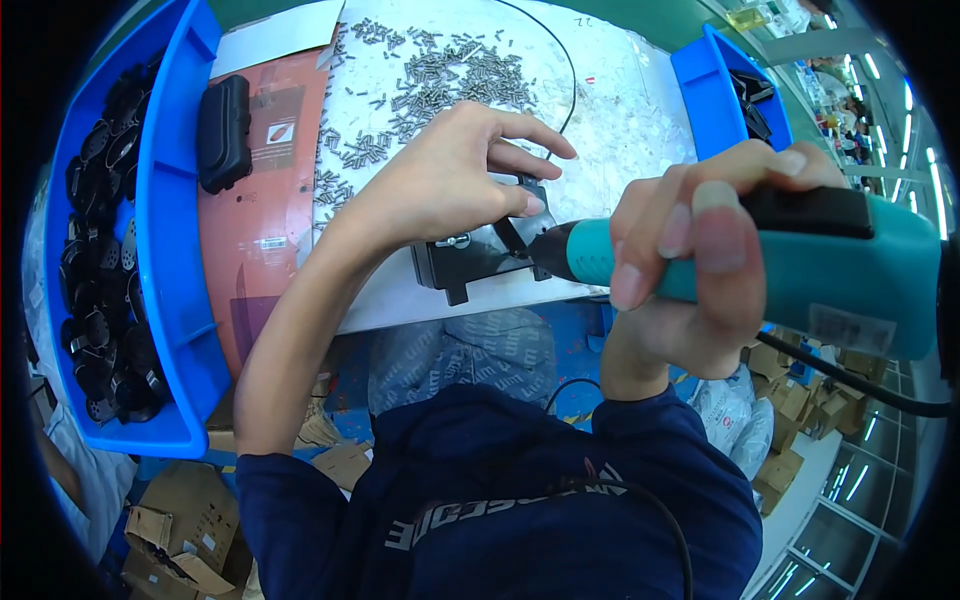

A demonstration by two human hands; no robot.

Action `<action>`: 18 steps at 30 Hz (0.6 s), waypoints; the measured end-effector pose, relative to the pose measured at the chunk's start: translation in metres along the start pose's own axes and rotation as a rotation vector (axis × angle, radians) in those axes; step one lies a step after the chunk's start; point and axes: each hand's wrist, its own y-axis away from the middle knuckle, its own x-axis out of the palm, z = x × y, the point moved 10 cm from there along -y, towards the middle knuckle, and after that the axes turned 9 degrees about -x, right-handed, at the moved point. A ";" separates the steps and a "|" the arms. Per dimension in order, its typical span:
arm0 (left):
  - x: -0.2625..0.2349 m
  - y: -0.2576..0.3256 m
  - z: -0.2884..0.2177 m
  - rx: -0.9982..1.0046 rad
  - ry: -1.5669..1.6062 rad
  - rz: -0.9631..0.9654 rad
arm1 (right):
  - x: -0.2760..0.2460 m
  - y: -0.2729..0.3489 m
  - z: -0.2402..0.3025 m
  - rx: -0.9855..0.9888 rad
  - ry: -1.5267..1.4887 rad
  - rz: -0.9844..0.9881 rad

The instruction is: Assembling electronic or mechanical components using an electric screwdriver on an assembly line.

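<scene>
My right hand is wrapped round a teal electric screwdriver with a black grip panel. Its dark tip points left and meets a black plastic fixture near the table's front edge. A narrow black strip lies on the fixture close to the tip. My left hand reaches over the fixture, fingers stretched and spread, with the thumb resting at its upper right part. The hand partly hides the fixture's far side. A small shiny metal piece shows on the fixture's left.
Many small metal screws lie scattered over the white table. A black case sits on reddish cardboard at left. Blue bins with black parts stand left and far right. A black cable crosses the table.
</scene>
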 end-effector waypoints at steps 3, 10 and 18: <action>0.001 0.000 0.008 -0.014 0.022 0.000 | 0.005 0.004 -0.003 -0.023 -0.044 0.031; -0.037 0.003 -0.001 0.081 -0.025 -0.282 | -0.034 -0.036 0.027 -0.189 -0.705 0.110; -0.103 0.008 0.014 0.092 -0.613 -0.785 | -0.039 -0.031 0.019 -0.195 -0.584 0.037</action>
